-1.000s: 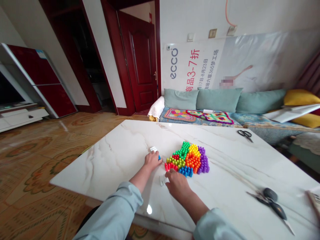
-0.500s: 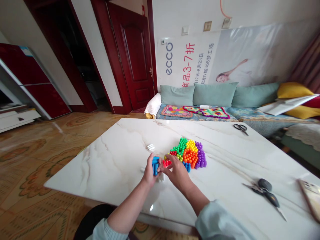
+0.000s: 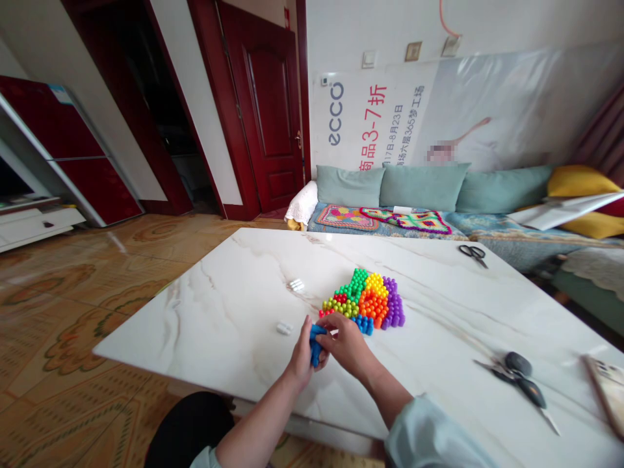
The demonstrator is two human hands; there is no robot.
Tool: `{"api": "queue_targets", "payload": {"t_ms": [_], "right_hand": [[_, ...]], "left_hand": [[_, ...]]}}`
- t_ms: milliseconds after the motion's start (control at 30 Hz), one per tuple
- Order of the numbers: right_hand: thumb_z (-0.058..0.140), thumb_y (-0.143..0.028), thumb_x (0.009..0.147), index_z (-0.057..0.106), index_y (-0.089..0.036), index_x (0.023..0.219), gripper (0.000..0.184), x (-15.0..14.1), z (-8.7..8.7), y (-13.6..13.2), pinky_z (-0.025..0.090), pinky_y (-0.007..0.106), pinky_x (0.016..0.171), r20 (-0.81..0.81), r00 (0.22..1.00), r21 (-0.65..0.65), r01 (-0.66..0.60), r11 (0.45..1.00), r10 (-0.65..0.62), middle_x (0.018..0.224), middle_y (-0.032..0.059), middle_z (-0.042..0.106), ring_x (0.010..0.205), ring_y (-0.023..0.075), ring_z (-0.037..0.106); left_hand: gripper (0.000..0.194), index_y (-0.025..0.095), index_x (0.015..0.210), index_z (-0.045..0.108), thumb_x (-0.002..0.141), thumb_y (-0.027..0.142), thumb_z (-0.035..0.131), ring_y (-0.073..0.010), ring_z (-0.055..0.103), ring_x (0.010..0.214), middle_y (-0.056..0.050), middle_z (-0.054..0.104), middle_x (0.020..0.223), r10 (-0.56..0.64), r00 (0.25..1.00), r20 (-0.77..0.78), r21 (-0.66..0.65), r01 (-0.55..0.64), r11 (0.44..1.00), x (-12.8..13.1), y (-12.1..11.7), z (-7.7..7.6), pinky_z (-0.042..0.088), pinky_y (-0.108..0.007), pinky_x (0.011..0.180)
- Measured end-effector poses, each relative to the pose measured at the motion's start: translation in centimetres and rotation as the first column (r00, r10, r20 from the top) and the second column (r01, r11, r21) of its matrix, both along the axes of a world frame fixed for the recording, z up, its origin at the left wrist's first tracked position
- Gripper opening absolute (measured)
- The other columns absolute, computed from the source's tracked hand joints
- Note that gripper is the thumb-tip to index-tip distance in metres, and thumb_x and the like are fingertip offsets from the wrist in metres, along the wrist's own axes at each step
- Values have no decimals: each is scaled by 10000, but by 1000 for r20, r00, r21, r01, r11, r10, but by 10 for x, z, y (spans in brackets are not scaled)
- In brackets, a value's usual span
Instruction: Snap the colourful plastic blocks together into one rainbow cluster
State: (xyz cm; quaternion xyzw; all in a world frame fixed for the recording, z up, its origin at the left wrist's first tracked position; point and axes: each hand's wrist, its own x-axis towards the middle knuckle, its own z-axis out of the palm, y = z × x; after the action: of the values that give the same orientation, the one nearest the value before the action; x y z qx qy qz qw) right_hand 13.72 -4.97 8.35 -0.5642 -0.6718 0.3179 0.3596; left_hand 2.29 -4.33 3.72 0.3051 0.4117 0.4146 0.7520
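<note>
A small blue piece of bead-like short rods (image 3: 318, 344) is held just above the near part of the table. My left hand (image 3: 303, 354) is closed around it from the left and below. Thumb and fingers of my right hand (image 3: 344, 341) are pinched at its upper right side, hiding part of it. Just beyond my hands lies a cluster of coloured beads (image 3: 374, 304) in green, yellow, orange, purple, olive, red and blue blocks. One small white bundle (image 3: 284, 328) is left of my left hand, and another white bundle (image 3: 296, 285) lies farther back.
The white marbled table (image 3: 205, 312) spans the view. Black-handled scissors (image 3: 472, 253) lie at its far right. Nearer on the right are a dark-handled cutting tool (image 3: 521, 383) and a phone (image 3: 604, 390). Behind the table stands a sofa with green cushions (image 3: 424, 186).
Both hands have shifted slightly right and nearer to me with the blue piece, which has turned. More olive and red beads show now, and the left white bundle is uncovered.
</note>
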Motion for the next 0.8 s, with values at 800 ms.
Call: {"api": "queue_targets", "payload": {"t_ms": [800], "right_hand": [[521, -73, 754, 654, -188, 926, 246, 93, -17, -12, 390, 262, 675, 651, 737, -55, 284, 957, -181, 960, 70, 662, 893, 194, 617]], "left_hand": [[407, 179, 708, 570, 865, 546, 491, -134, 472, 563, 14, 488, 566, 220, 920, -323, 573, 5, 819, 14, 2, -30, 375, -238, 568]]}}
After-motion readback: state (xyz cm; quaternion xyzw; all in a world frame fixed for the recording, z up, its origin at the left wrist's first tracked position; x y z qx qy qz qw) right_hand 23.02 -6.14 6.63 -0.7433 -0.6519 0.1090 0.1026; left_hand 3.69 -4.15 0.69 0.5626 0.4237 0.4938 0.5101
